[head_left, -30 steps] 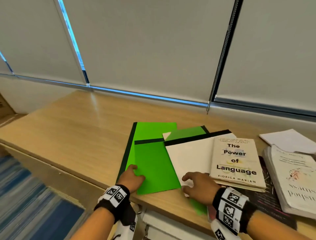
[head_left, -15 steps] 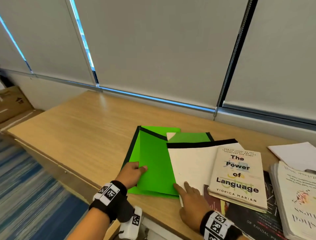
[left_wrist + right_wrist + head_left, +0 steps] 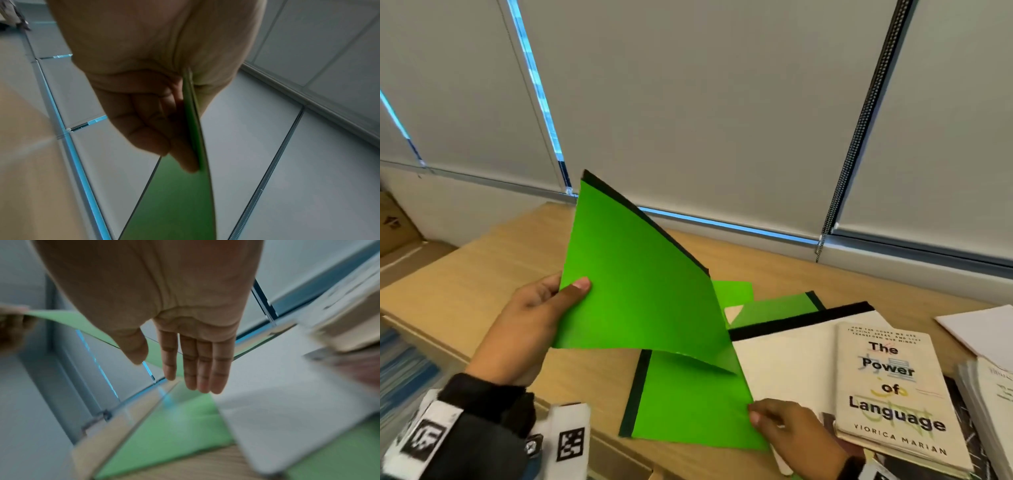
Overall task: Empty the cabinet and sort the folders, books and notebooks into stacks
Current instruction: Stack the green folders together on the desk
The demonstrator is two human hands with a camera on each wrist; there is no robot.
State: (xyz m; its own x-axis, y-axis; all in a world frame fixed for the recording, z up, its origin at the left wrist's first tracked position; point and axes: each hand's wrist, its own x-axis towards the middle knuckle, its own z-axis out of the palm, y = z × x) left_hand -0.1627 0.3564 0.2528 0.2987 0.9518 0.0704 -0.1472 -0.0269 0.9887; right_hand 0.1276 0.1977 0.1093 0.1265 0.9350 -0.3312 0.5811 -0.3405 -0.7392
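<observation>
L hand (image 3: pixel 527 322) pinches raised green folder (image 3: pixel 640 294) at its left edge, spine slanting up-left; R hand (image 3: pixel 791 435), fingers straight, lies nearer flat green folder (image 3: pixel 688 407) below.

The left hand (image 3: pixel 527 322) holds a green folder (image 3: pixel 640 287) with a black spine strip lifted off the wooden surface (image 3: pixel 493 267), thumb on its front face near the left edge. The folder tilts up, its lower right corner dipping toward a second green folder (image 3: pixel 688 407) lying flat. The right hand (image 3: pixel 791 435) rests at that flat folder's right edge. Just right lie a white folder (image 3: pixel 784 363) and the book "The Power of Language" (image 3: pixel 893 394).
</observation>
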